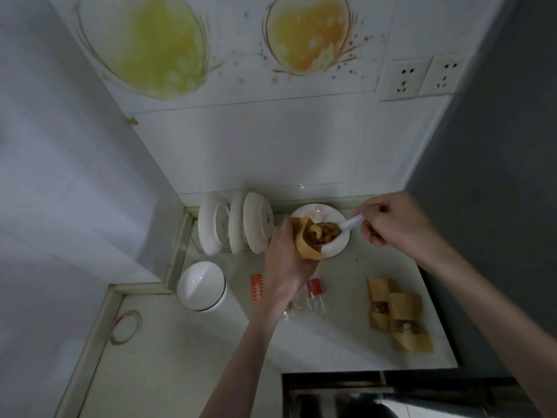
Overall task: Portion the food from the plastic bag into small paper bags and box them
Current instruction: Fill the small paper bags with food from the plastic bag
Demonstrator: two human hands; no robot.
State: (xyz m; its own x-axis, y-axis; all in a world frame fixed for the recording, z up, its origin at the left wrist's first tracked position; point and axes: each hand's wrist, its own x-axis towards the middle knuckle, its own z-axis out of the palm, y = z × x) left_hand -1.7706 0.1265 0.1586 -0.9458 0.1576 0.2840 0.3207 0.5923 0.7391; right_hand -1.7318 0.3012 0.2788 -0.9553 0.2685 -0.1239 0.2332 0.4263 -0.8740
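Left hand gripped small brown paper bag | right hand pinched white plastic spoon of brown food | over white round plate near countertop's back edge

1. I see the plate at the back of the counter, near the wall.
2. The left hand holds a paper bag over the plate's left edge.
3. The right hand holds a spoon from the right, its bowl over the plate and at the bag's mouth.
4. A rack of dishes stands left of the plate.
5. A bowl sits in front of that rack.
6. Filled paper bags lie at the right, nearer me.
7. The plastic bag lies under my left forearm, between bowl and filled bags.
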